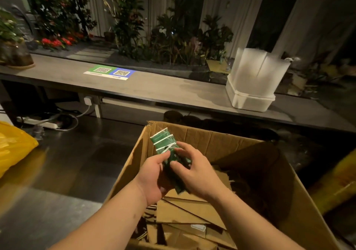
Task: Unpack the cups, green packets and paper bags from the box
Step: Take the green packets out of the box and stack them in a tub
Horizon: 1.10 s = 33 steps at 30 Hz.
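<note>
1. Two-handed grip: left hand (154,174) and right hand (194,170) curled round green packets (163,142), above the box (202,140).
2. Keep bundle squeezed; lift clear of paper bags (185,209) inside.
3. Set down on counter (154,90) beside cups (254,76).

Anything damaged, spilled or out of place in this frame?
Only minor things. The cardboard box has a ragged, torn far-left corner and creased walls. The paper bags inside lie jumbled at mixed angles. The left hand and right hand hold the green packets over it; nothing looks spilled.
</note>
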Available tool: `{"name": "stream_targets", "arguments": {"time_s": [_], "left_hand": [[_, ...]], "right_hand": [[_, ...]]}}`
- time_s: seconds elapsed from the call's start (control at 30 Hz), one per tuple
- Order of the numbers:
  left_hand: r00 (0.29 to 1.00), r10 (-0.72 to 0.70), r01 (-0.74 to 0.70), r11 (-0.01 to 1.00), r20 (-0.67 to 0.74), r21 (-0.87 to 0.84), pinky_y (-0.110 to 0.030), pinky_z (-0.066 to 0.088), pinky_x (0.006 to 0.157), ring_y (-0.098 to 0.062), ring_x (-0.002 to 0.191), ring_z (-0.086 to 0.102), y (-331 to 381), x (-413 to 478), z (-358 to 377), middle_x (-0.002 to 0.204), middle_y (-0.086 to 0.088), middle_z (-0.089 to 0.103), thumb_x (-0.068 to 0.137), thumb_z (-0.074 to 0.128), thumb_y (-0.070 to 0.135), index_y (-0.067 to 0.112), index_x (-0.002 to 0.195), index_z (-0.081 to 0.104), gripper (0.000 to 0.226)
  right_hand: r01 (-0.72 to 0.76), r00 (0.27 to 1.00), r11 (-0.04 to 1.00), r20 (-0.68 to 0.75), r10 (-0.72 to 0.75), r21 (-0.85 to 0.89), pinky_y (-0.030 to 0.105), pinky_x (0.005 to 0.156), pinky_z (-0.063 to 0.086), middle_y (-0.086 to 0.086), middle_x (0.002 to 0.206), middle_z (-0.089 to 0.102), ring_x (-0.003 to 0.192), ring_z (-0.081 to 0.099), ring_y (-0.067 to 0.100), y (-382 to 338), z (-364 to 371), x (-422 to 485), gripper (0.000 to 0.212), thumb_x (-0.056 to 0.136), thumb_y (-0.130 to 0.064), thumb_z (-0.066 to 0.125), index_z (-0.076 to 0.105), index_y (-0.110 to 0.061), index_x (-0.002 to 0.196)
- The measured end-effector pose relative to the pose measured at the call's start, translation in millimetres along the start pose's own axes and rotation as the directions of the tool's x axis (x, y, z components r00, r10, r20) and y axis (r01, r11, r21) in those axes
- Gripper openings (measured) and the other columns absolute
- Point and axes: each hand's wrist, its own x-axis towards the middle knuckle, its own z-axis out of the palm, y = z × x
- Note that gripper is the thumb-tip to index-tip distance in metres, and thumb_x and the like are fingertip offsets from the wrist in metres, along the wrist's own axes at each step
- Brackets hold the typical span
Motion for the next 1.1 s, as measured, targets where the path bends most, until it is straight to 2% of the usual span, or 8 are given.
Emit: {"name": "stream_targets", "arguments": {"time_s": [0.13, 0.2, 0.3, 0.53, 0.73, 0.9, 1.0, 1.1], "left_hand": [[1.000, -0.016, 0.014, 0.992, 0.014, 0.128, -0.060, 0.043, 0.110, -0.038, 0.124, 0.062, -8.6, -10.0, 11.2, 0.128, -0.016, 0.070, 0.103, 0.051, 0.024, 0.021, 0.136, 0.059, 0.034], [1.000, 0.002, 0.000, 0.965, -0.007, 0.262, -0.059, 0.046, 0.106, -0.036, 0.120, 0.065, -19.8, -8.6, 19.7, 0.125, -0.012, 0.072, 0.101, 0.058, 0.020, 0.021, 0.134, 0.061, 0.034], [0.990, 0.085, -0.033, 0.919, -0.114, 0.392, -0.055, 0.053, 0.095, -0.034, 0.111, 0.070, -38.3, -7.2, 29.8, 0.114, -0.007, 0.077, 0.093, 0.071, 0.018, 0.019, 0.129, 0.064, 0.037], [0.996, 0.048, -0.011, 0.894, -0.073, 0.447, -0.060, 0.051, 0.102, -0.033, 0.114, 0.069, -59.5, -8.5, 28.9, 0.119, -0.009, 0.075, 0.101, 0.055, 0.004, 0.018, 0.130, 0.059, 0.033], [0.980, 0.132, -0.029, 0.832, -0.148, 0.554, -0.058, 0.045, 0.108, -0.026, 0.114, 0.067, -65.8, -9.6, 29.0, 0.111, -0.001, 0.077, 0.091, 0.072, 0.005, 0.021, 0.120, 0.064, 0.033], [0.975, 0.189, -0.079, 0.782, -0.116, 0.618, -0.050, 0.053, 0.102, -0.020, 0.112, 0.069, -68.1, -12.2, 34.2, 0.109, 0.006, 0.077, 0.089, 0.077, 0.015, 0.026, 0.120, 0.066, 0.035], [0.990, 0.134, -0.076, 0.782, -0.048, 0.619, -0.039, 0.055, 0.088, -0.018, 0.109, 0.070, -66.9, -20.8, 43.6, 0.110, 0.007, 0.077, 0.101, 0.062, 0.028, 0.028, 0.124, 0.064, 0.023], [0.998, 0.066, -0.038, 0.791, -0.023, 0.611, -0.047, 0.055, 0.094, -0.021, 0.109, 0.072, -67.3, -27.2, 47.3, 0.113, 0.004, 0.077, 0.108, 0.047, 0.033, 0.030, 0.125, 0.064, 0.024]], "right_hand": [[-0.130, 0.982, 0.989, -0.149, 0.119, -0.070, 0.031, 0.104, 0.049, -0.019, 0.125, 0.049, 0.120, 0.049, 0.004, 9.4, -31.8, -23.5, 0.053, 0.086, -0.039, 0.079, 0.053, -0.035, 0.132], [-0.290, 0.955, 0.944, -0.021, 0.296, 0.155, 0.036, 0.101, 0.053, -0.015, 0.124, 0.058, 0.116, 0.058, 0.007, 16.8, -41.1, -37.2, 0.057, 0.081, -0.033, 0.085, 0.054, -0.030, 0.129], [-0.411, 0.905, 0.833, 0.057, 0.421, 0.371, 0.038, 0.086, 0.061, -0.004, 0.105, 0.076, 0.098, 0.073, 0.013, 31.7, -44.5, -54.8, 0.031, 0.084, -0.025, 0.083, 0.068, -0.023, 0.111], [-0.440, 0.809, 0.667, -0.057, 0.585, 0.601, 0.038, 0.067, 0.060, 0.007, 0.094, 0.079, 0.086, 0.078, 0.023, 51.1, -57.9, -82.9, 0.017, 0.092, -0.009, 0.073, 0.071, -0.014, 0.108], [-0.466, 0.763, 0.465, 0.077, 0.642, 0.753, 0.053, 0.092, 0.058, 0.012, 0.105, 0.078, 0.102, 0.074, 0.032, 59.8, -58.8, -91.3, 0.022, 0.099, -0.013, 0.064, 0.068, -0.009, 0.120], [-0.441, 0.797, 0.462, 0.099, 0.596, 0.769, 0.052, 0.086, 0.060, 0.011, 0.108, 0.078, 0.101, 0.075, 0.031, 49.3, -51.3, -89.7, 0.022, 0.104, -0.014, 0.056, 0.062, -0.014, 0.124], [-0.426, 0.762, 0.435, 0.056, 0.645, 0.793, 0.054, 0.087, 0.060, 0.013, 0.108, 0.077, 0.101, 0.074, 0.033, 46.7, -49.3, -87.4, 0.021, 0.104, -0.014, 0.057, 0.062, -0.014, 0.124], [-0.422, 0.719, 0.396, 0.035, 0.694, 0.815, 0.053, 0.083, 0.061, 0.014, 0.108, 0.076, 0.098, 0.075, 0.033, 46.2, -55.7, -90.1, 0.021, 0.102, -0.016, 0.060, 0.061, -0.015, 0.123]]}}
